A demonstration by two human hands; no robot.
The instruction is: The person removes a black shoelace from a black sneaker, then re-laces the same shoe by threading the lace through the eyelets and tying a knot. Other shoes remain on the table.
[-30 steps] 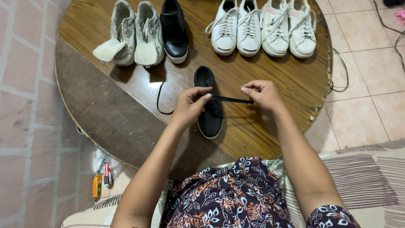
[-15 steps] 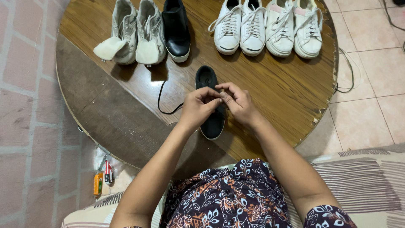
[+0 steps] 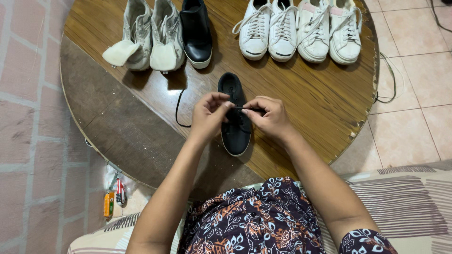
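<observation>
Black shoe (image 3: 234, 134) sits near the middle of the round wooden tabletop (image 3: 306, 94), toe pointing toward the person, heel opening away. Tabletop is the biggest item in view: worn, with a dull grey patch on its left half and a chipped right edge; tiled floor (image 3: 414, 89) around it. Far edge of the tabletop carries a row of footwear: two grey-white high-tops (image 3: 150, 35) with tongues flopped forward, one black boot (image 3: 197, 30) just beside them, then four white sneakers (image 3: 301, 30) side by side, well apart from the black shoe. Both hands are over the black shoe's upper. Left hand (image 3: 207, 117) comes in from the left, right hand (image 3: 270, 117) from the right, nearly touching each other. Black lace (image 3: 181, 110) trails off the shoe's left side in a loop on the tabletop; a short taut stretch of it runs between the hands. Left fingers (image 3: 225, 104) are pinched together on the lace; right fingers (image 3: 249, 111) are clamped on its other end. Small orange and red items (image 3: 113, 200) lie on the floor by the tabletop's near-left edge; too small to identify.
</observation>
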